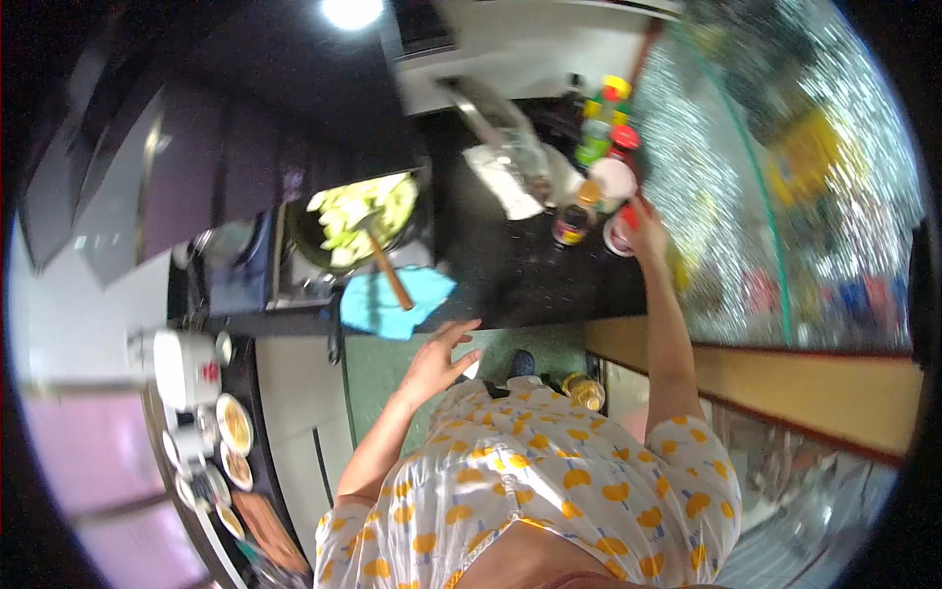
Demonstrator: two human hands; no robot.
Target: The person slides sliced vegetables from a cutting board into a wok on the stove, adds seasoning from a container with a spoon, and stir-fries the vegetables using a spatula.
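Observation:
My right hand (pixel 646 234) reaches to the group of condiments at the right end of the black counter. Its fingers are closed at the red lid of a small jar (pixel 618 239); blur hides the exact grip. Right beside it stand a container with a pale pink lid (pixel 613 178) and a dark bottle with a label (pixel 570 226). My left hand (pixel 439 361) hovers off the counter's front edge, fingers apart, holding nothing. Left of centre, a wok (pixel 312 234) holds pale green chopped vegetables (pixel 365 211), and a wooden-handled spatula (pixel 391 278) rests in it.
A turquoise cloth (pixel 392 300) lies by the wok handle (pixel 335 334). Behind the condiments are several bottles, one with a yellow cap (pixel 616 86), and a white packet (pixel 505 183). A glass-fronted cabinet (pixel 721 187) bounds the right. Dishes and a white appliance (pixel 184 369) stand at left.

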